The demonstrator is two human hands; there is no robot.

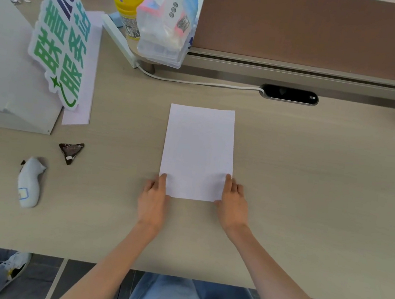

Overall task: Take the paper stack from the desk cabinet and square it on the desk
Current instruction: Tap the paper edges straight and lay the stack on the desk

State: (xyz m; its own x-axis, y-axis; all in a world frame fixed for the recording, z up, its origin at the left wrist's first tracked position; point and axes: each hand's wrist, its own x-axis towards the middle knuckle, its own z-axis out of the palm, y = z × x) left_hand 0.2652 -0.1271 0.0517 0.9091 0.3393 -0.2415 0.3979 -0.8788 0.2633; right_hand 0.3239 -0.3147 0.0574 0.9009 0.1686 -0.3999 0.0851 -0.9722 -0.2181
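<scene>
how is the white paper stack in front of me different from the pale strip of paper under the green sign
The paper stack lies fully exposed at mid-desk, both hands at its near corners; the pale strip is partly hidden under the green sign, untouched. The stack looks wider. Both lie flat on the desk.

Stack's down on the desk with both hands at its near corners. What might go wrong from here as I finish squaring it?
1. The left hand and right hand touch only the near corners of the paper stack, so the far edge may fan out unnoticed.
2. Pressing the sides inward could buckle the upper sheets rather than align them.
3. A wide sweep left could knock the foil wrapper.
</scene>
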